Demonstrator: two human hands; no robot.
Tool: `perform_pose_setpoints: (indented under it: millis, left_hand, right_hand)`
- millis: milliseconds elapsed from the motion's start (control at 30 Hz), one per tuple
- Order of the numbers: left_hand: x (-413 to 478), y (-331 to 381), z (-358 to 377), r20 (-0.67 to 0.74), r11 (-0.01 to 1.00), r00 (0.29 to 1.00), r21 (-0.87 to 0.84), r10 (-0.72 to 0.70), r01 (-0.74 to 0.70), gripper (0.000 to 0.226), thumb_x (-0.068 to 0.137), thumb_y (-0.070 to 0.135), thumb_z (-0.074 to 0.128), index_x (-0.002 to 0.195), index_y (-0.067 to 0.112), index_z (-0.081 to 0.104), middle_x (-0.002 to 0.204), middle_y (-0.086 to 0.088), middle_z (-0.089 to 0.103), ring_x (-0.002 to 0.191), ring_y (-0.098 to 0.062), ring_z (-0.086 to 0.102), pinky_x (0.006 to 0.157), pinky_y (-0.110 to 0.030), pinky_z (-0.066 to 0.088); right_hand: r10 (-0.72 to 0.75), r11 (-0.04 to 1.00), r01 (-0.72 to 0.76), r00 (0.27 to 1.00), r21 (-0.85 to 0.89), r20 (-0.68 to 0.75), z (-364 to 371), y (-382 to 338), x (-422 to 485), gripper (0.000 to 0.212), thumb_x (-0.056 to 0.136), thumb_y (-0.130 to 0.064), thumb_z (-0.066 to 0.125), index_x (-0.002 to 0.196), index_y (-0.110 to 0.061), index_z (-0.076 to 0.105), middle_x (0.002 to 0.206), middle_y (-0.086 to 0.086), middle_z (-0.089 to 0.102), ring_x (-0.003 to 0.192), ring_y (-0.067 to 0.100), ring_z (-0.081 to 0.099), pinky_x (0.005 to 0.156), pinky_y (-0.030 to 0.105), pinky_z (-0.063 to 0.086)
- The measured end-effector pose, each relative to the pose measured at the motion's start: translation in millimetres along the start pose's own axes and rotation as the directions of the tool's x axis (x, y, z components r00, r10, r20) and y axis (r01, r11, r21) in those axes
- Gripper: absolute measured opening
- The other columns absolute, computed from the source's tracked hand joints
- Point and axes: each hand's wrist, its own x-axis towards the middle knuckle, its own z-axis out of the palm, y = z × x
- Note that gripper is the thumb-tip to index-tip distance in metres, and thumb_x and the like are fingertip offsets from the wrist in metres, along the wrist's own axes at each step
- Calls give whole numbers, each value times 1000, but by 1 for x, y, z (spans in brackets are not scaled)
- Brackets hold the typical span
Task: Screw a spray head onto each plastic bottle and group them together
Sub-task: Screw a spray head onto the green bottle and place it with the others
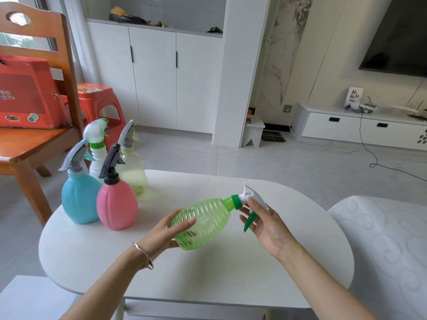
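Note:
A ribbed green bottle (203,221) lies tilted above the white table (208,273), its neck pointing right. My left hand (172,230) cups its base. My right hand (265,224) holds the white spray head (251,199) with a green trigger, which sits on the bottle's green collar. At the table's left stand a blue bottle (79,197), a pink bottle (116,205), a white bottle (98,155) and a pale yellow bottle (134,172), close together, each with a spray head on.
A wooden chair (34,139) with a red box (25,93) stands left of the table, a red stool (101,102) behind it. A white patterned seat (383,250) is at the right. Cables lie on the floor beyond.

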Motion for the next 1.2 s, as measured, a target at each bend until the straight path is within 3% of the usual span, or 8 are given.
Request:
perform_pose_setpoints:
  millis: [233, 467, 700, 867, 967, 1033, 1100, 1200]
  left_hand:
    - [3, 0, 6, 20, 990, 992, -72, -123, 124, 67, 72, 66, 59, 125, 23, 55, 117, -9, 69, 98, -24, 69, 72, -34, 57]
    - [5, 4, 6, 119, 938, 959, -208, -257, 277, 75, 71, 69, 46, 120, 13, 56, 90, -13, 68, 69, -26, 64, 55, -31, 54]
    - [9, 3, 12, 91, 952, 972, -199, -217, 231, 71, 71, 68, 51, 119, 17, 59, 104, -9, 67, 75, -22, 64, 56, -30, 54]
    - [9, 0, 15, 95, 996, 995, -88, 23, -15, 70, 58, 42, 81, 119, 17, 58, 109, 3, 73, 97, -8, 68, 74, -19, 53]
    - [8, -1, 15, 147, 977, 985, -177, -94, 120, 70, 68, 66, 62, 126, 29, 50, 124, -3, 63, 106, -23, 67, 78, -33, 58]
    - [9, -1, 14, 136, 969, 976, -158, -170, 191, 69, 68, 69, 47, 125, 32, 48, 125, -10, 60, 93, -31, 71, 69, -40, 59]
    - [11, 0, 13, 59, 981, 988, -128, -141, 148, 72, 67, 66, 48, 128, 27, 46, 122, -13, 61, 80, -26, 72, 63, -37, 59]
    - [10, 1, 14, 3, 988, 999, -148, -47, 47, 64, 67, 55, 56, 120, 19, 55, 120, -12, 63, 90, -18, 70, 68, -30, 59]
  right_hand:
    - [-23, 1000, 24, 995, -17, 92, 8, -1, -2, 29, 66, -17, 74, 95, -19, 74, 101, 1, 73, 97, 15, 69, 81, 27, 56]
    - [-15, 995, 6, 996, 99, 86, 20, 5, 0, 22, 68, -18, 73, 89, -20, 76, 95, 0, 73, 91, 12, 69, 78, 25, 56]
    - [-117, 992, 120, 991, -43, 60, 23, 6, 5, 38, 66, -18, 74, 103, -14, 68, 109, 7, 70, 105, 18, 66, 83, 26, 55]
    - [-140, 989, 140, 990, -42, -9, 20, 8, 9, 42, 62, -21, 76, 103, -14, 68, 101, 3, 72, 99, 17, 68, 83, 26, 56]
    - [-151, 987, 149, 988, -60, -30, 17, 9, 10, 45, 63, -21, 76, 106, -12, 67, 102, 4, 72, 99, 17, 68, 79, 25, 56]
    - [-169, 981, 167, 985, -101, -16, 15, 7, 11, 49, 64, -21, 76, 109, -7, 65, 105, 8, 71, 101, 19, 68, 80, 25, 56]
    - [-196, 968, 197, 980, -157, 17, 13, 6, 12, 45, 64, -21, 77, 105, -6, 66, 103, 8, 71, 99, 19, 68, 79, 26, 56]
    - [-196, 967, 198, 980, -159, 30, 13, 7, 12, 43, 61, -24, 79, 100, -9, 67, 100, 9, 70, 96, 18, 69, 77, 25, 56]
